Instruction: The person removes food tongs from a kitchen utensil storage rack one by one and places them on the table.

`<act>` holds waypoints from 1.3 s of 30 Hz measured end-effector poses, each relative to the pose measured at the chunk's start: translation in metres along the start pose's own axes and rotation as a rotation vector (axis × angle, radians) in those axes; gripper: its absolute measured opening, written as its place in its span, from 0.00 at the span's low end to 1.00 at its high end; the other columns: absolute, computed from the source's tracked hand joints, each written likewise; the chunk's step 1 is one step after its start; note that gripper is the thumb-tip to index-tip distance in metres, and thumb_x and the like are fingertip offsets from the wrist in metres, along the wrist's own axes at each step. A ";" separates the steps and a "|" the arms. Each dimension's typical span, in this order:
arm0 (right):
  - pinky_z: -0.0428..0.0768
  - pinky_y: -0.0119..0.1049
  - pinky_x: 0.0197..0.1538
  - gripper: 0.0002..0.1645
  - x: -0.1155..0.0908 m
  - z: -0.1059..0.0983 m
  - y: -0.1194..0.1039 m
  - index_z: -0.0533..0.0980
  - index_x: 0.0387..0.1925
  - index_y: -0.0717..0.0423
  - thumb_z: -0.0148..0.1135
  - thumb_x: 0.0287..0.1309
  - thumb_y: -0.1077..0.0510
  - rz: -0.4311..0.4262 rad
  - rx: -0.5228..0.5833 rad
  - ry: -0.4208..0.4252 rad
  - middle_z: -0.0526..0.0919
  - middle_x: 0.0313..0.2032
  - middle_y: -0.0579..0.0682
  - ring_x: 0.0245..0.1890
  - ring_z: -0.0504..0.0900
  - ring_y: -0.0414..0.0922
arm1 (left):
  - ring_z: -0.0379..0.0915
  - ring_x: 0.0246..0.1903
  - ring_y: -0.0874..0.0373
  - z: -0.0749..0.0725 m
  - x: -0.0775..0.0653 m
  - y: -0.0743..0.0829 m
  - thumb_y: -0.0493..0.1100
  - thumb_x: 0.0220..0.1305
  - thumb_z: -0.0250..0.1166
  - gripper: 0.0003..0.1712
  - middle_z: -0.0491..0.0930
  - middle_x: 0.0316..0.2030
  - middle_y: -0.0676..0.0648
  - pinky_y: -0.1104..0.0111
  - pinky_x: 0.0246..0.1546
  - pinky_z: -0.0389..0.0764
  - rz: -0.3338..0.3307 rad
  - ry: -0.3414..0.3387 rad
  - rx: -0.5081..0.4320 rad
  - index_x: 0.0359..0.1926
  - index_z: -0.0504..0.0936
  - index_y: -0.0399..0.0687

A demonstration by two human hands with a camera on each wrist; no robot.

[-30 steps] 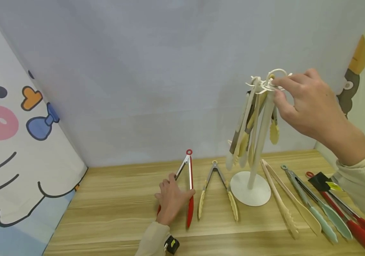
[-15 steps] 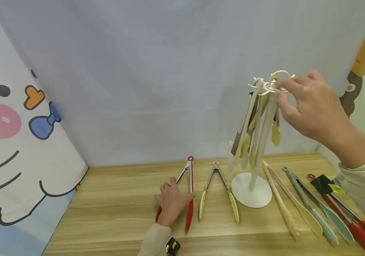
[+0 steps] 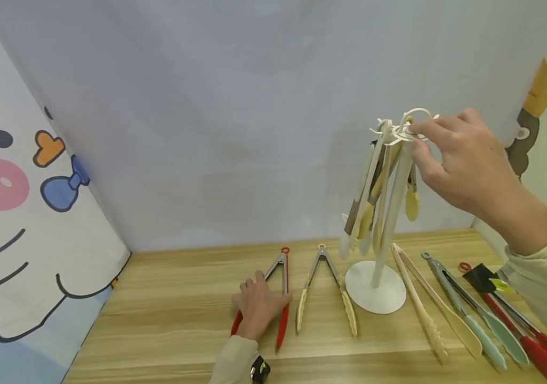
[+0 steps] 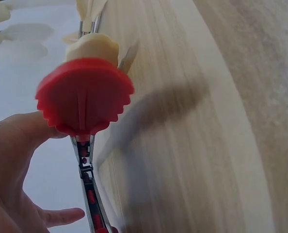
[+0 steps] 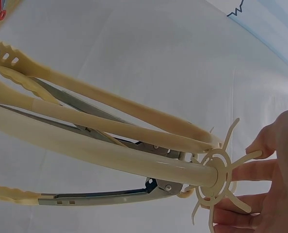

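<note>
table [image 3: 168, 298], wide and wood-grained, bears everything. on it, right of the middle, rises the white stand [image 3: 393, 208]; i'd take it for painted metal, stiff, and likely to tip or swivel if tugged up high, with several hanging tongs [image 5: 100, 125] loading it. the pole would probably make a steadier hold than its slim hooks [image 5: 241, 203]. the red tongs [image 3: 283, 322] lie on the table, splayed, just left of a pale yellow pair [image 3: 301, 312]. their metal arms look stiff and smooth, perhaps a bit slippery; the red heads look rubbery, softer and grippier. i'd judge them light, hardly fragile, with some spring pushing the arms apart, so the best hold seems to be across both arms midway, squeezed evenly. the two hands are well apart. the right hand [image 3: 470, 160] pinches the stand's top among the hooks. the left hand [image 3: 258, 301] is spread over the red tongs, thumb at the right-hand arm; whether the other fingers close round the left-hand arm, i cannot tell. smallest is the red ring [image 3: 285, 250] at the hinge end, probably a poor place for control.
</note>
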State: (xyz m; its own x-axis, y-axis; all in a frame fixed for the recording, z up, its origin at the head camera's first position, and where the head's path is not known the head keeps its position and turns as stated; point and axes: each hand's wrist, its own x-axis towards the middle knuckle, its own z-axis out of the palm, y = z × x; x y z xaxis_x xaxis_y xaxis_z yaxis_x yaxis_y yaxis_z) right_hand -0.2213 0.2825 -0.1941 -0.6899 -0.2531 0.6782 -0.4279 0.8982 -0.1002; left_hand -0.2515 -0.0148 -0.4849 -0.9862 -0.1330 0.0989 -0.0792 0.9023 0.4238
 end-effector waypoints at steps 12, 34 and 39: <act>0.65 0.57 0.43 0.18 -0.001 0.002 -0.001 0.78 0.47 0.61 0.47 0.63 0.59 -0.011 0.007 0.012 0.79 0.44 0.66 0.43 0.68 0.63 | 0.66 0.41 0.39 0.003 0.001 -0.002 0.61 0.37 0.73 0.39 0.72 0.34 0.35 0.45 0.35 0.64 -0.025 0.000 -0.009 0.43 0.71 0.38; 0.67 0.57 0.41 0.18 -0.001 0.002 0.000 0.78 0.47 0.61 0.47 0.63 0.59 -0.016 -0.010 0.027 0.80 0.44 0.66 0.43 0.69 0.62 | 0.65 0.45 0.40 -0.005 -0.006 -0.001 0.63 0.38 0.73 0.45 0.72 0.44 0.34 0.45 0.38 0.64 0.007 -0.064 0.002 0.53 0.73 0.38; 0.67 0.58 0.40 0.18 -0.001 0.001 0.000 0.78 0.48 0.61 0.46 0.63 0.58 -0.008 -0.017 0.025 0.79 0.45 0.66 0.44 0.68 0.62 | 0.65 0.44 0.41 -0.008 -0.006 -0.002 0.67 0.41 0.70 0.45 0.71 0.42 0.35 0.45 0.38 0.66 0.017 -0.132 0.049 0.46 0.75 0.31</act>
State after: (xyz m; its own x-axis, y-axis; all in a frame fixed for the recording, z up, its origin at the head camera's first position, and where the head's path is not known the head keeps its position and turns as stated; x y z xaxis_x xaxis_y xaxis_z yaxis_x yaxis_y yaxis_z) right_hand -0.2211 0.2820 -0.1956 -0.6718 -0.2511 0.6969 -0.4231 0.9023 -0.0828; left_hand -0.2440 -0.0188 -0.4786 -0.9977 -0.0654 -0.0150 -0.0662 0.9233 0.3783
